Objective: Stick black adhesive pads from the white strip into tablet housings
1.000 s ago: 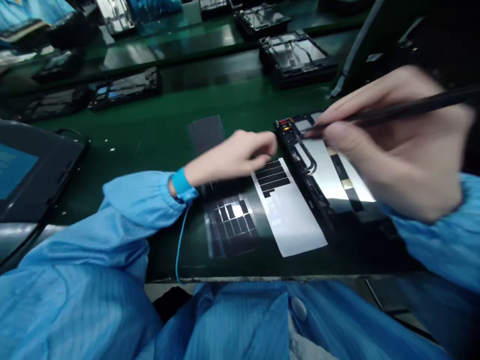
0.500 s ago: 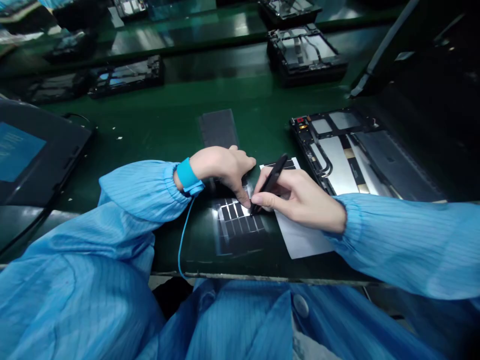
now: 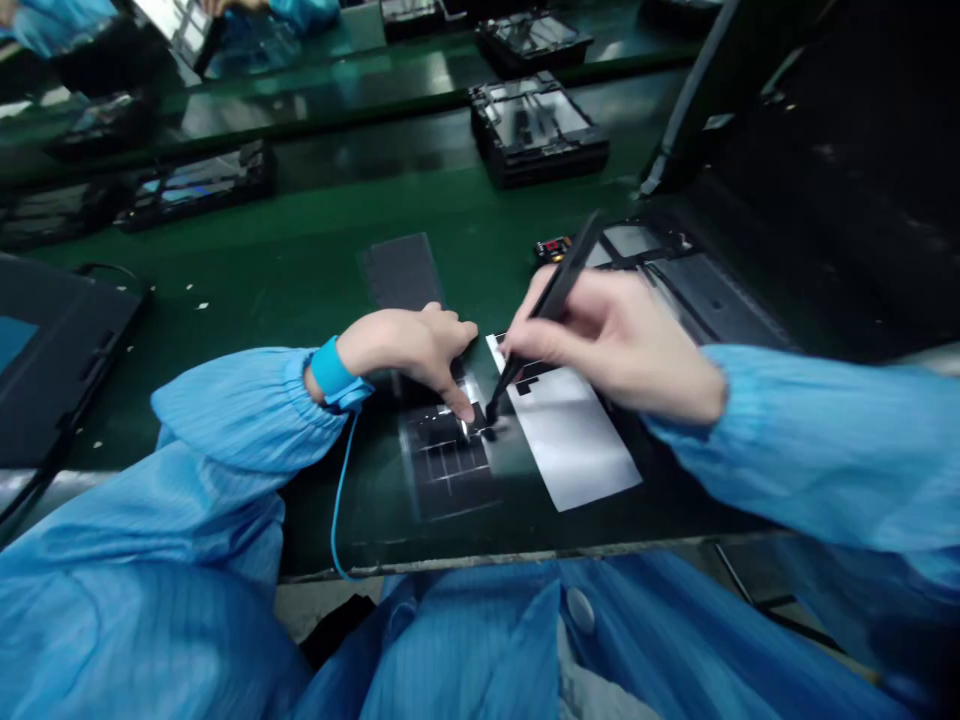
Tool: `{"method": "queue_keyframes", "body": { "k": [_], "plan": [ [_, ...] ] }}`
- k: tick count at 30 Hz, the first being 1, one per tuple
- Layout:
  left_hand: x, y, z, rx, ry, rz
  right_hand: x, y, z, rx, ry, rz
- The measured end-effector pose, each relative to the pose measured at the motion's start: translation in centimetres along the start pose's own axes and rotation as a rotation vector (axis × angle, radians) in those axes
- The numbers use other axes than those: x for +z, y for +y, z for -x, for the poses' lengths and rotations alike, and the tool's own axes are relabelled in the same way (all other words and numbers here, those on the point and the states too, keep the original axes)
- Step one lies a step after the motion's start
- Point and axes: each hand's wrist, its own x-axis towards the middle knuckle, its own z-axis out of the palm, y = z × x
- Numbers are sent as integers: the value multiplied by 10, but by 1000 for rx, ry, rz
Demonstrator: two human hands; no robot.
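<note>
Head view: your right hand (image 3: 622, 340) has its grip closed on a slim black tool (image 3: 550, 295), thumb and forefinger pinching the shaft near the middle. The tool slants down and to the left from that grip. Its tip rests at the upper right corner of a glossy sheet of dark rectangular pads (image 3: 450, 470). Whether the tip has lifted a pad is too blurred to tell.

Your left hand (image 3: 409, 345) sits just left of the tool tip. Its grip holds nothing: the fingers are curled loosely downward and the forefinger presses flat on the same corner of the sheet, almost touching the tip. A blue wrist strap (image 3: 330, 372) circles the wrist, and its thin blue cord (image 3: 337, 500) drops over the near edge of the green counter (image 3: 300, 270).

Directly under your right grip lies a white backing sheet (image 3: 577, 440) with a few black strips at its far end, lying just beside the pad sheet. Beyond your left grip a grey rectangular pad (image 3: 401, 270) lies flat on the counter. Behind your right grip an opened device chassis (image 3: 675, 265) lies face down, partly covered by your hand and sleeve.

Well past both grips, a dark tray holding another chassis (image 3: 536, 125) sits on the far strip of the counter, with more of them to its left. Far to the left of your left grip lies a dark flat case (image 3: 60, 350).
</note>
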Motion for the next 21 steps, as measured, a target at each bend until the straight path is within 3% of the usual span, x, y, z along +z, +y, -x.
{"method": "queue_keyframes", "body": {
  "k": [2, 3, 4, 6, 8, 10, 15, 21],
  "plan": [
    [-10, 3, -3, -5, -229, -81, -27, -1, -2, -11, 139, 66],
    [-14, 6, -7, -26, -266, -87, -40, 3, -3, -1, 186, 99],
    [-17, 11, -10, -43, -218, -58, -51, 10, -3, 28, 215, 118],
    [-17, 25, -17, -24, 20, 44, -66, 29, -1, 140, 192, 70],
    [-5, 41, -21, 75, 281, 142, -69, 49, -1, 250, 109, -45],
    [14, 52, -22, 206, 419, 213, -65, 62, -1, 291, 45, -128],
    [50, 55, -16, 296, 437, 261, -53, 60, -5, 343, 113, -56],
    [51, 56, -12, 328, 429, 240, -53, 59, -4, 341, 195, 67]
  ]
}}
